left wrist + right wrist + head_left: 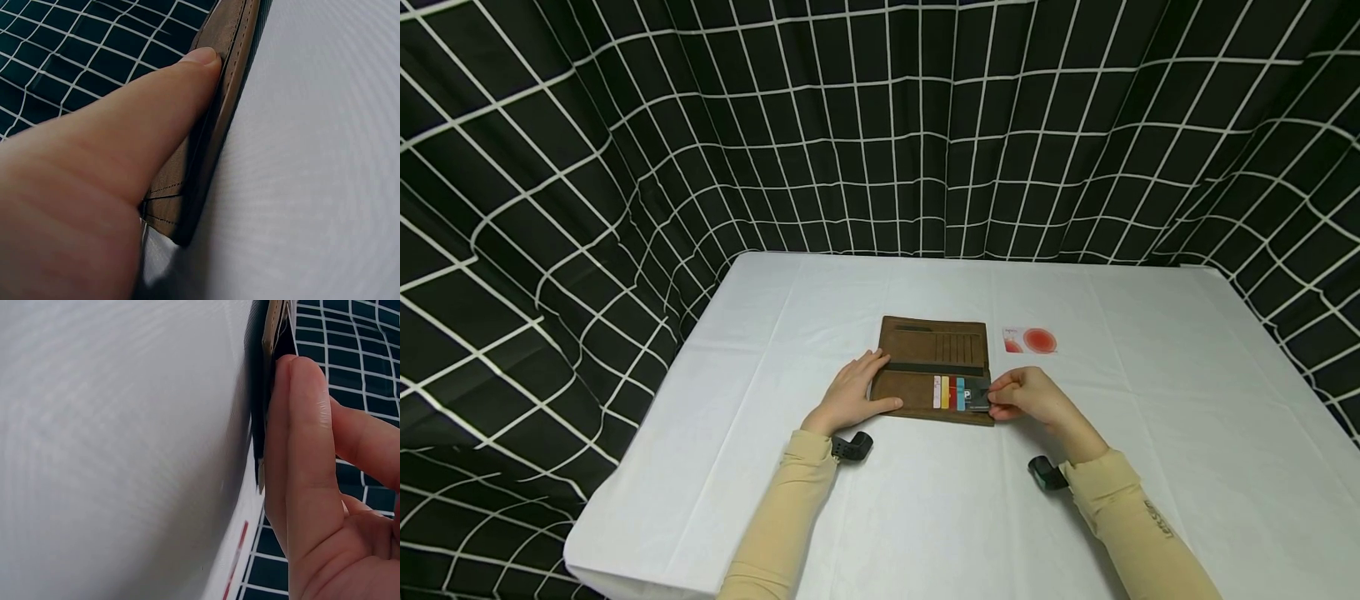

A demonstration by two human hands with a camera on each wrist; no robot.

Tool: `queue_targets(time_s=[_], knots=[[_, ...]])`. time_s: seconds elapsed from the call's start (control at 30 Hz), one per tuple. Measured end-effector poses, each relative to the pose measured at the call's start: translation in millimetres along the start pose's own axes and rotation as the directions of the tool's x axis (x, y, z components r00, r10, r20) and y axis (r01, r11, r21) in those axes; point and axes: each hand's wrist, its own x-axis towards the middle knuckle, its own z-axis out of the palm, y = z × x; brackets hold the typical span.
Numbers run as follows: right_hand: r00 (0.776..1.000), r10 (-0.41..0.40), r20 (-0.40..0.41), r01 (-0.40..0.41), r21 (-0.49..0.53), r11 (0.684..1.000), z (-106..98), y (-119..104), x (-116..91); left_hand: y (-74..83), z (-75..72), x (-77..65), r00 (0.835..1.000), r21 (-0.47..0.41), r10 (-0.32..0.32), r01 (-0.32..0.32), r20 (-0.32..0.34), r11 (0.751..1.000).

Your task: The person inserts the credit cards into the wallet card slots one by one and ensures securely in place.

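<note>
A brown leather wallet (917, 346) lies unfolded on the white table. Several cards stick out of slots in its near half, with white, yellow, red and blue edges (950, 392). Rightmost among them is a dark card (976, 395) with a white letter P, whose right edge my right hand (1037, 398) pinches between thumb and fingers. My left hand (850, 392) rests on the wallet's left edge, fingers spread. In the left wrist view the thumb (169, 87) presses on the brown leather (225, 31). The right wrist view shows the right fingers (306, 425) at the wallet's edge.
A pink and white card (1030, 340) with a red circle lies flat to the right of the wallet. White cloth (737, 467) covers the table. Black curtains with a white grid (895, 125) hang behind and at both sides.
</note>
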Motion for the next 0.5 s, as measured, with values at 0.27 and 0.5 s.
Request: queue_targets(time_s=[0.27, 0.5], knots=[[1.0, 0.03, -0.005, -0.03, -0.015, 0.999, 3.9, -1.7, 0.7, 1.4, -1.1, 0.4, 1.0, 0.001, 0.001, -0.001, 0.002, 1.0], [0.999, 0.049, -0.015, -0.049, 0.001, 0.999, 6.0, -0.2, 2.4, 1.4, 0.5, 0.2, 1.0, 0.014, -0.011, 0.011, 0.011, 1.0]])
